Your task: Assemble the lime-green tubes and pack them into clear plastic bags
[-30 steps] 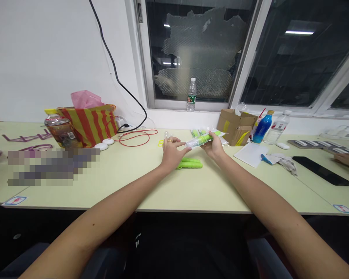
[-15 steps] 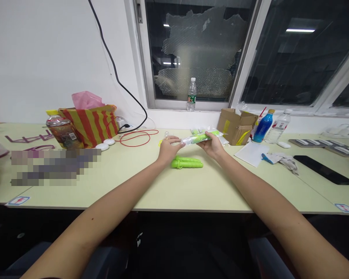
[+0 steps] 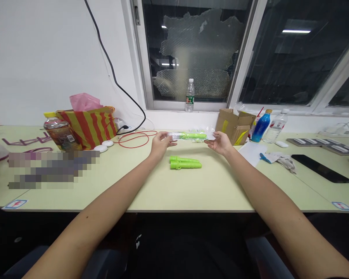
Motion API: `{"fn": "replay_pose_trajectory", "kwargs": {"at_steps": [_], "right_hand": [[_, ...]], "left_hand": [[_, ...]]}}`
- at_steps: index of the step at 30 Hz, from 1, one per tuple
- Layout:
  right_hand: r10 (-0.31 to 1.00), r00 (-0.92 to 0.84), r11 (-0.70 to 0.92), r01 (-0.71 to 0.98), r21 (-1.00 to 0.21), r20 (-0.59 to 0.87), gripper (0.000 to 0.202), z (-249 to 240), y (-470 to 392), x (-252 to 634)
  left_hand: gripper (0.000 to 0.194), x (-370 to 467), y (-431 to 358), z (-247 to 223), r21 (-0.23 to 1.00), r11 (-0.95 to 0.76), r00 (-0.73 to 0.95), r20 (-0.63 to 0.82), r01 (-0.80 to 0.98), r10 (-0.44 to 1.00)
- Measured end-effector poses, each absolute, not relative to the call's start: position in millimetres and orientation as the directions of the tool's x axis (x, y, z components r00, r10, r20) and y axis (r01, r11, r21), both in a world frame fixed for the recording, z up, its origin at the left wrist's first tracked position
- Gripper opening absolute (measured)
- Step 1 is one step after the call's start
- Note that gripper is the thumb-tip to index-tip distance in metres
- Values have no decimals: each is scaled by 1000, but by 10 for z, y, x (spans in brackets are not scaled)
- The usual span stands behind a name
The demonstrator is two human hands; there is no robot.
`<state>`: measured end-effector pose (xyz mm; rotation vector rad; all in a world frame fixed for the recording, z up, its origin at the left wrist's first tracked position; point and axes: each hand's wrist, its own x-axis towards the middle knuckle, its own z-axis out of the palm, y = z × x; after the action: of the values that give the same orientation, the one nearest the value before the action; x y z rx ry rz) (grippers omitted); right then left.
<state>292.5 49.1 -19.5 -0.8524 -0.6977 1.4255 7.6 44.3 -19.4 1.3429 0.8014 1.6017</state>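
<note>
Between my hands, above the table, a clear plastic bag (image 3: 174,136) is held out level, with a lime-green tube-shaped piece (image 3: 193,136) inside it. My left hand (image 3: 160,144) pinches the bag's left end. At the other end, the fingers of my right hand (image 3: 221,144) are closed on the plastic. Below the bag, two lime-green tubes (image 3: 186,162) lie side by side on the table; they have wider left ends and a small loop. What the green pieces are cannot be made out.
Behind the bag lies more clear wrapping. An opened cardboard box (image 3: 234,126), a blue bottle (image 3: 261,126), gloves (image 3: 279,159) and a black slab (image 3: 321,168) are on the right. A striped bag (image 3: 90,130), brown drink bottle (image 3: 61,133) and red cable (image 3: 136,139) lie left.
My hands have moved apart, the left one leftward and the right one slightly right. The bag, tilted before, is now stretched level, and the green piece in it sits further left.
</note>
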Motion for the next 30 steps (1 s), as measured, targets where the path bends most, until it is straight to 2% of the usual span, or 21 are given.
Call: {"fn": "replay_pose_trajectory", "kwargs": {"at_steps": [5,8,11,16,20,22,26,30], "right_hand": [[994,47,-66,-469,-881,-100,14,-253,533,3110],[992,83,-47,-481,-876,-99,14,-293,565,3186],[988,107,-42,-498,-866,-110,13,-338,595,3269],[980,152,-23,-543,-839,-125,12,-371,611,3441],[955,278,85,-583,-808,-100,8,-375,629,3557],[926,368,166,-592,-789,-81,9,-380,650,3580],[855,514,288,-590,-754,-76,13,-393,702,3544],[837,541,317,-605,-730,-85,16,-410,738,3462]], "left_hand": [[25,-15,543,-179,880,-475,-138,468,-22,873],[25,-73,592,-147,859,-512,-163,505,-3,848],[26,-120,654,-116,820,-568,-217,545,-63,810],[27,-197,754,-43,743,-597,-298,521,-303,800],[20,-306,800,68,634,-650,-473,458,-420,753],[17,-343,803,110,610,-652,-509,425,-451,749],[16,-265,764,73,624,-604,-455,406,-495,792],[17,-53,686,-89,669,-541,-344,417,-510,841]]}}
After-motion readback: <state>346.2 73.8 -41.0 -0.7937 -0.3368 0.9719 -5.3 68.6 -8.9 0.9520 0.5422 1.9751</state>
